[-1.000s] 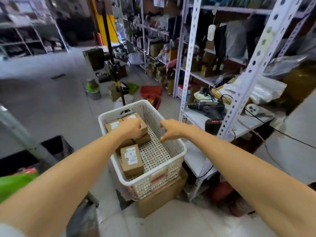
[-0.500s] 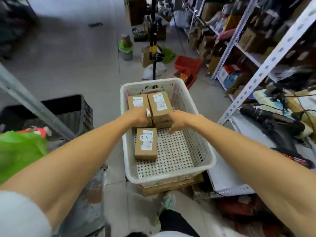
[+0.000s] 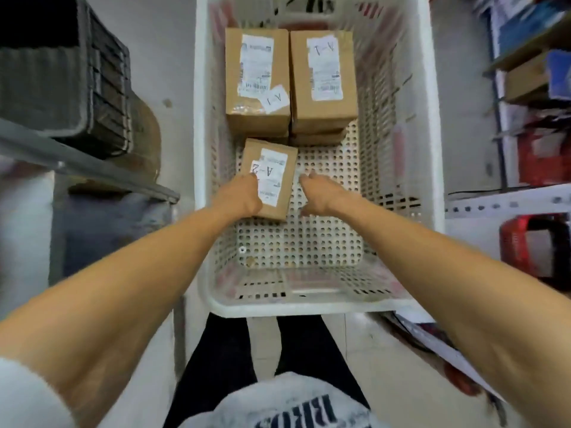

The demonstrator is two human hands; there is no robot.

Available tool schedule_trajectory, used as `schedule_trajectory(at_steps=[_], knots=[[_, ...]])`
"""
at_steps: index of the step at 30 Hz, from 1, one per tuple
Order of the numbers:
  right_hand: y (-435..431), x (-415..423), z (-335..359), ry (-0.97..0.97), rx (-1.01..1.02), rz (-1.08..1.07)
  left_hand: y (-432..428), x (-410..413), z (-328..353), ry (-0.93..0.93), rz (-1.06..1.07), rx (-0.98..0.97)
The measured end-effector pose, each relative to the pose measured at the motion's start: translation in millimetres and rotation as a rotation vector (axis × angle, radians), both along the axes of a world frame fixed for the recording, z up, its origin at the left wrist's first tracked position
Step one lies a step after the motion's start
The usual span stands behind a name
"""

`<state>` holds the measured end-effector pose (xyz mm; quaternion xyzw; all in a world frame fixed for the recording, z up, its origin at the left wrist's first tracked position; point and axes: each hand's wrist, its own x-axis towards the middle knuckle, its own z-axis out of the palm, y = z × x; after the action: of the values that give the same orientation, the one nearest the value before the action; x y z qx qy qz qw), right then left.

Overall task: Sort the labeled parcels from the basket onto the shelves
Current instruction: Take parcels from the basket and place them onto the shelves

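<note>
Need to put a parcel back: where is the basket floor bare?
Bare perforated floor of the white plastic basket runs from the brown cardboard parcel labelled A-2 to the near wall, and right of it, past the right hand. Crowded: the far end, where two A-1 parcels sit side by side.

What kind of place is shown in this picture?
Probably a warehouse or stockroom. Labelled cardboard parcels lie in a white plastic basket, and metal shelves with boxes stand on the right.
</note>
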<state>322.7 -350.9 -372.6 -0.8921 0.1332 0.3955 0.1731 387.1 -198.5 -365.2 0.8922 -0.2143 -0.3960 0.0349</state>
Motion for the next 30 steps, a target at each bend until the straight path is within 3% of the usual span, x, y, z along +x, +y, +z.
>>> schedule_trajectory(at_steps=[2,4,7,10,12,17,20,23,27,30], knots=[[0,16,-31,-0.066,0.086,-0.184,-5,8,-19,-0.021,0.021,-0.007],[2,36,-62,-0.181,0.048,-0.184,-10,16,-39,-0.056,0.055,-0.025],[15,68,-94,-0.271,-0.040,0.143,-15,21,-70,-0.066,0.169,-0.070],[26,92,-127,-0.309,0.026,0.437,-18,17,-98,-0.118,0.409,-0.143],[28,99,-146,-0.290,0.021,0.498,-20,11,-110,-0.174,0.496,-0.176],[20,94,-145,-0.377,-0.108,0.483,-22,1,-131,-0.206,0.401,-0.162],[1,69,-140,-0.278,-0.232,0.350,-31,-7,-140,-0.191,0.415,-0.157],[-11,23,-146,-0.145,-0.317,0.068,-42,-23,-147,-0.254,0.327,-0.192],[-14,-26,-160,-0.066,-0.175,-0.531,-48,-41,-152,-0.230,0.417,-0.221],[-13,-37,-167,-0.075,-0.015,-0.798,-52,-44,-157,-0.025,0.666,-0.274]])
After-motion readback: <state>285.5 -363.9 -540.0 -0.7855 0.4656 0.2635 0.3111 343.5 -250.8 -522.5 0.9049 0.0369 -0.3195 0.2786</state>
